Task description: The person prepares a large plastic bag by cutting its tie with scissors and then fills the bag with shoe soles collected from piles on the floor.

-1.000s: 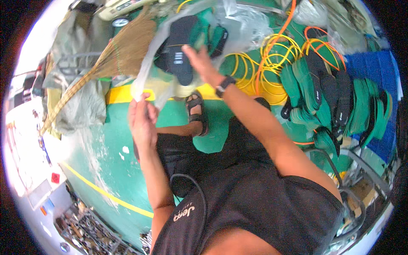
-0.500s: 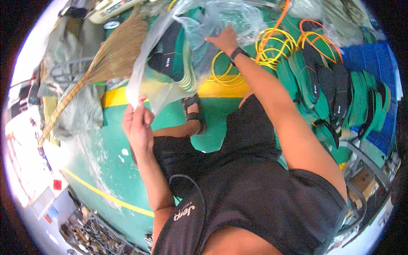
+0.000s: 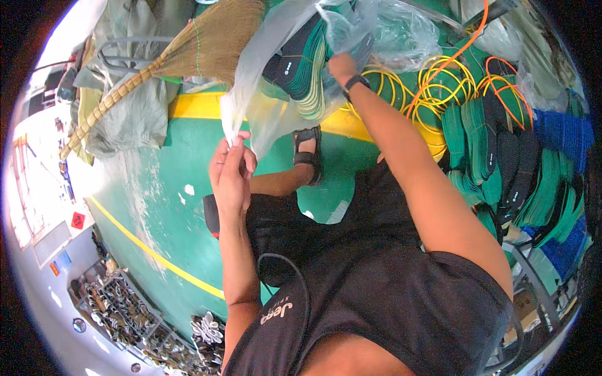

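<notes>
My left hand (image 3: 232, 172) pinches the gathered edge of a clear plastic bag (image 3: 251, 81) between thumb and fingers. Inside the bag, or just behind its film, is a bundle of black and green insoles (image 3: 295, 66), stacked in layers with pale edges at the lower end. My right hand (image 3: 343, 69), a dark band at its wrist, reaches forward to the right side of that bundle. Its fingers are closed on the bag's film there, partly veiled by the plastic.
A straw broom (image 3: 200, 47) leans at far left by grey sacking (image 3: 125, 125). Yellow hose (image 3: 448, 81) coils lie at the far right. Behind my right arm are more bundled insoles (image 3: 483, 141) on a blue mat (image 3: 564, 135). A metal frame (image 3: 533, 276) stands at right.
The view has swung, shifting the scene rightward. My right hand has drawn back from stretched fingers to a closed grip by the bundle. The left hand still pinches the bag.
</notes>
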Tool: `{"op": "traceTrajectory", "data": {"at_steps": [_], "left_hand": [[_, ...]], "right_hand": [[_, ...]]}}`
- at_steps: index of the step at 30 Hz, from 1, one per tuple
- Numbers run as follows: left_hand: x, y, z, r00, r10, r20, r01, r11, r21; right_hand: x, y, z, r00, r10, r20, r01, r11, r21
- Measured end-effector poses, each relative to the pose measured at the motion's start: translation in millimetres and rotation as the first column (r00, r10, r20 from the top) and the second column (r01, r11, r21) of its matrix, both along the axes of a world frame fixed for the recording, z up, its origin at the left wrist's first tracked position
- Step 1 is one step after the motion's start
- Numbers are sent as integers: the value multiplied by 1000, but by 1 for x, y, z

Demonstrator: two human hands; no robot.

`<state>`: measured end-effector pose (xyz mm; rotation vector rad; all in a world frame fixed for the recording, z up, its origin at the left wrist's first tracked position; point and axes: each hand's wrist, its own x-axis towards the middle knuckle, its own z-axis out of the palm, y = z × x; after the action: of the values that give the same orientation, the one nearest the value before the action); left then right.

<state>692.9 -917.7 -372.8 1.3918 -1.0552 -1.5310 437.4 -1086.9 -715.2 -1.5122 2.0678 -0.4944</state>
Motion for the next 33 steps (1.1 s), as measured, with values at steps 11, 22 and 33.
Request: {"op": "traceTrajectory", "data": {"at_steps": [11,22,33], "left_hand": [[-1,-50,26,981,124,-149,-155,963,-220],[-27,-18,61,877,-15,-480,-115,964,-241],[0,-17,19,957,-179,-227,140,974,-177]], "right_hand": [[-76,110,153,878,-74,472,193,958,-210],[-183,226,215,864,-173,473,373,851,-371],[-291,365,145,653,-575,-493,532,812,-242]]}}
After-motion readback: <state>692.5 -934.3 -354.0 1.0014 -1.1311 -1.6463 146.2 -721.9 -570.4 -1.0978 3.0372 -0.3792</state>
